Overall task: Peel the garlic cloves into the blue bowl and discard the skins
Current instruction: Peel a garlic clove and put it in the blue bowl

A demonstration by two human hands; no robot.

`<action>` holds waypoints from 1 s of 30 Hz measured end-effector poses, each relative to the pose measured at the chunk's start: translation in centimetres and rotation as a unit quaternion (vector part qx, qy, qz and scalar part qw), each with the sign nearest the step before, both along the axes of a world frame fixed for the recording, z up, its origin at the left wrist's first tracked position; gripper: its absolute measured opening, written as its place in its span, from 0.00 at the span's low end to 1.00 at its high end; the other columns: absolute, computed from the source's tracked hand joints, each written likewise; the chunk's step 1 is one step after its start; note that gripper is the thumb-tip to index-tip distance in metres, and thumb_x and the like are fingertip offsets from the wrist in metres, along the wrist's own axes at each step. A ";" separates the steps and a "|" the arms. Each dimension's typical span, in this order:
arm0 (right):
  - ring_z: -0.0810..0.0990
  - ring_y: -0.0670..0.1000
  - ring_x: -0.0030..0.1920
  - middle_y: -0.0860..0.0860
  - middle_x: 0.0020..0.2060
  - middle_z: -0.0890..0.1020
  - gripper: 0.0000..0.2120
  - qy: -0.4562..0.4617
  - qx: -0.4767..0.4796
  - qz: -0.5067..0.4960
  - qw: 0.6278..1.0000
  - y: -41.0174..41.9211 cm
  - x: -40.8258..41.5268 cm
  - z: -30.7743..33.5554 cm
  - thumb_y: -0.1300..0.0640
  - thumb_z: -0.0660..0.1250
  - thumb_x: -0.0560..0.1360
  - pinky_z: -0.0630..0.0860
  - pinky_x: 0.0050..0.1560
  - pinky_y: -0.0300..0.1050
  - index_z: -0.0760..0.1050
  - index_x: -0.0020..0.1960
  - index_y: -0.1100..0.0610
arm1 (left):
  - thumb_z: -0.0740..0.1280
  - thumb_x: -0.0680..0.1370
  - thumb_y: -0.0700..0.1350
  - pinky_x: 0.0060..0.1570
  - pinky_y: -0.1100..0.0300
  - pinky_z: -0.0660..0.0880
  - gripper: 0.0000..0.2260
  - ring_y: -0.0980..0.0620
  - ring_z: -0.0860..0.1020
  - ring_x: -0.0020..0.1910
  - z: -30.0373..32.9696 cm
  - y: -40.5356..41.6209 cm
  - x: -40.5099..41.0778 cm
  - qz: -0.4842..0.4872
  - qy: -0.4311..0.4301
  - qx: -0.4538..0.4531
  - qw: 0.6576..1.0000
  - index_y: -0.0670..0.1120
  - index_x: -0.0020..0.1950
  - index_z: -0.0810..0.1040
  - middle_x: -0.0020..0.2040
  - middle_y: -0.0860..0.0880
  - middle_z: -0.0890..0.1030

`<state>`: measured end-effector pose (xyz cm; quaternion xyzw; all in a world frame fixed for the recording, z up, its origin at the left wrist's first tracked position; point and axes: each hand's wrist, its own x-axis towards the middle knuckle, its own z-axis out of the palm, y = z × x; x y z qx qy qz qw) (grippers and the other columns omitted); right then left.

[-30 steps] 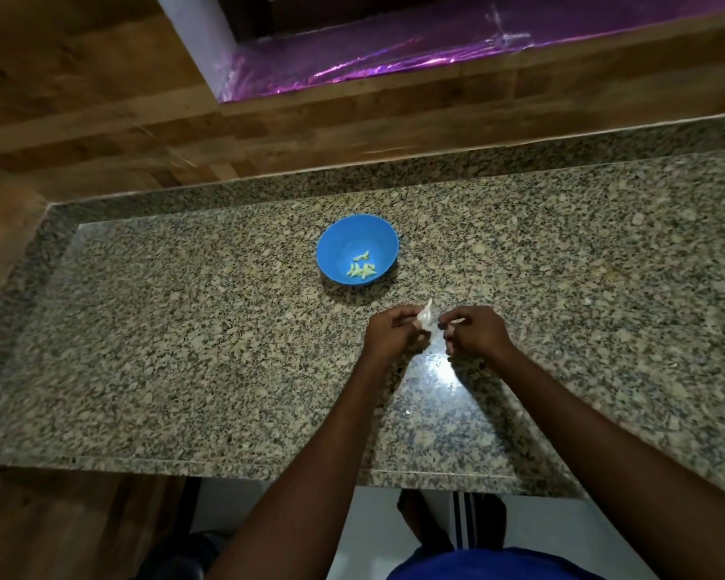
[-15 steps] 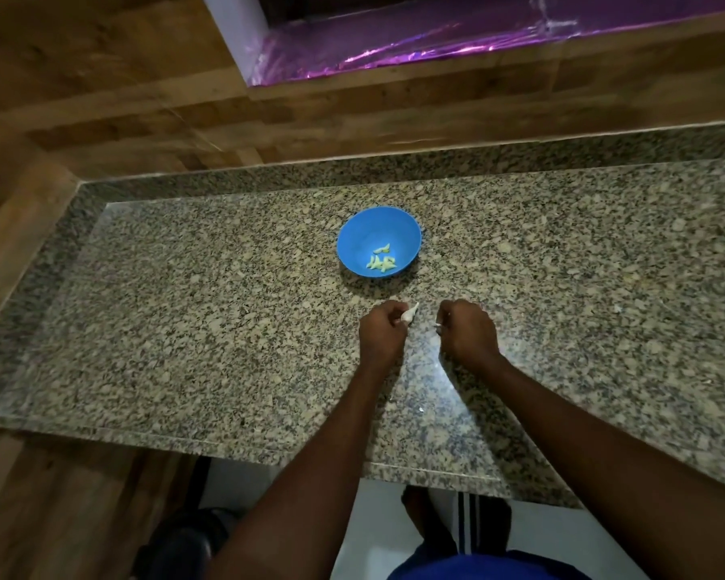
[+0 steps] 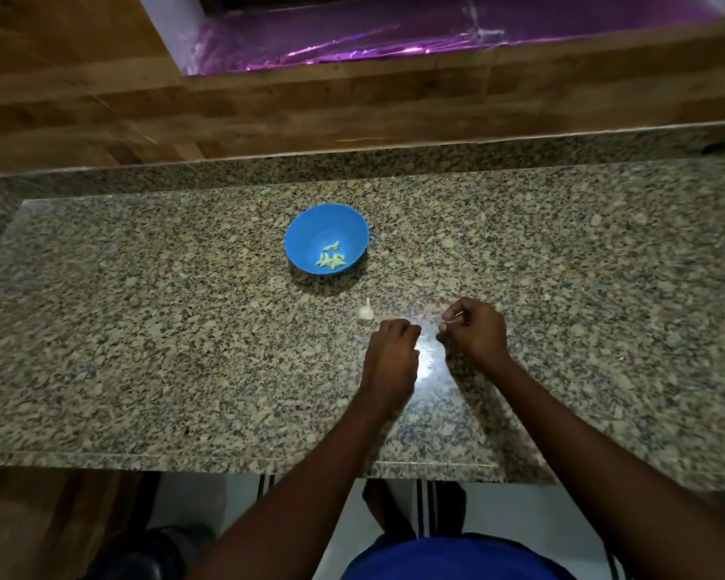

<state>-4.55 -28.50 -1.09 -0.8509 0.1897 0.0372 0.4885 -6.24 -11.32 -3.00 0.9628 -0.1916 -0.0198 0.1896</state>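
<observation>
The blue bowl (image 3: 310, 228) stands on the granite counter (image 3: 143, 328) and holds several peeled garlic cloves (image 3: 330, 259). A white unpeeled garlic piece (image 3: 366, 312) lies on the counter just in front of the bowl, on its own. My left hand (image 3: 394, 349) rests a little to the right of it with fingers curled and nothing visible in them. My right hand (image 3: 476, 328) is further right, its fingertips pinched on a small pale bit of garlic; whether that is a clove or skin is too small to tell.
A raised granite lip and a wooden wall (image 3: 268, 98) close off the back of the counter, with a purple-lit recess (image 3: 394, 39) above. The counter's front edge (image 3: 227, 464) runs across below my forearms. A small pale speck (image 3: 547, 295) lies to the right.
My left hand has let go of the white garlic piece, which now lies on the counter. My two hands have drawn apart, the right keeping a small pinched bit.
</observation>
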 end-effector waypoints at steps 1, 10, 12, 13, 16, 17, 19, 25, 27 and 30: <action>0.81 0.37 0.29 0.47 0.28 0.83 0.06 -0.006 -0.022 0.013 1.000 -0.1 -0.1 0.1 0.62 0.76 0.69 0.72 0.31 0.28 0.81 0.39 0.53 | 0.70 0.72 0.42 0.49 0.49 0.72 0.16 0.42 0.74 0.55 0.0 0.0 -0.1 -0.008 -0.002 0.016 1.000 0.44 0.59 0.77 0.57 0.45 0.78; 0.78 0.39 0.31 0.46 0.29 0.82 0.06 -0.044 -0.088 0.000 0.995 0.5 -0.8 -1.0 0.59 0.75 0.70 0.72 0.35 0.32 0.82 0.36 0.54 | 0.68 0.78 0.45 0.70 0.46 0.65 0.29 0.41 0.65 0.73 -0.8 1.7 -0.8 0.006 0.049 0.018 0.999 0.42 0.78 0.63 0.75 0.42 0.67; 0.74 0.35 0.28 0.46 0.27 0.79 0.08 -0.056 -0.095 -0.001 0.994 0.9 -1.3 -1.2 0.61 0.75 0.71 0.66 0.31 0.25 0.80 0.35 0.57 | 0.67 0.80 0.45 0.72 0.46 0.62 0.30 0.42 0.62 0.76 -0.7 1.8 -0.8 -0.004 0.060 0.030 0.998 0.42 0.79 0.60 0.78 0.42 0.64; 0.74 0.35 0.28 0.46 0.26 0.77 0.09 -0.069 -0.096 -0.001 0.993 1.1 -1.8 -1.3 0.62 0.74 0.72 0.65 0.31 0.25 0.79 0.34 0.59 | 0.67 0.80 0.45 0.72 0.46 0.62 0.30 0.42 0.61 0.76 -0.7 1.9 -0.8 -0.008 0.063 0.035 0.997 0.42 0.80 0.60 0.78 0.42 0.63; 0.74 0.37 0.28 0.48 0.26 0.75 0.10 -0.098 -0.096 0.008 0.991 1.2 -2.7 -1.4 0.63 0.72 0.74 0.65 0.31 0.25 0.77 0.35 0.61 | 0.65 0.81 0.46 0.72 0.45 0.62 0.30 0.43 0.60 0.77 -0.7 1.9 -0.8 -0.012 0.073 0.046 0.996 0.43 0.80 0.59 0.79 0.43 0.61; 0.73 0.38 0.28 0.48 0.27 0.76 0.10 -0.103 -0.105 0.015 0.989 1.1 -2.9 -1.5 0.62 0.72 0.75 0.64 0.31 0.27 0.77 0.36 0.59 | 0.65 0.81 0.46 0.71 0.44 0.63 0.30 0.42 0.60 0.77 -0.6 1.9 -0.8 -0.014 0.072 0.050 0.996 0.43 0.80 0.59 0.79 0.43 0.61; 0.75 0.43 0.30 0.48 0.29 0.79 0.09 -0.112 -0.118 0.032 0.986 0.7 -3.3 -1.9 0.59 0.71 0.76 0.66 0.33 0.35 0.78 0.37 0.56 | 0.65 0.81 0.46 0.70 0.44 0.63 0.29 0.42 0.60 0.77 -0.7 2.0 -1.0 -0.016 0.067 0.056 0.996 0.43 0.80 0.59 0.79 0.43 0.61; 0.74 0.52 0.33 0.52 0.32 0.76 0.10 -0.141 -0.179 0.085 0.970 0.1 -3.6 -2.5 0.62 0.70 0.76 0.70 0.35 0.48 0.73 0.38 0.57 | 0.63 0.81 0.46 0.69 0.43 0.63 0.29 0.42 0.60 0.77 -1.1 1.8 -1.6 -0.013 0.067 0.059 0.996 0.43 0.80 0.58 0.80 0.43 0.59; 0.72 0.54 0.32 0.52 0.31 0.73 0.11 -0.138 -0.224 0.119 0.957 0.2 -3.3 -2.3 0.62 0.69 0.75 0.68 0.33 0.50 0.69 0.37 0.57 | 0.63 0.81 0.46 0.69 0.43 0.64 0.29 0.41 0.61 0.76 -1.2 1.8 -1.7 -0.011 0.067 0.062 0.996 0.43 0.80 0.58 0.80 0.43 0.59; 0.71 0.56 0.32 0.52 0.30 0.71 0.11 -0.140 -0.268 0.164 0.939 0.4 -3.1 -2.1 0.64 0.68 0.72 0.64 0.31 0.47 0.67 0.36 0.56 | 0.62 0.82 0.46 0.68 0.42 0.64 0.28 0.41 0.61 0.76 -1.3 1.9 -1.6 -0.013 0.069 0.063 0.996 0.43 0.80 0.58 0.80 0.42 0.59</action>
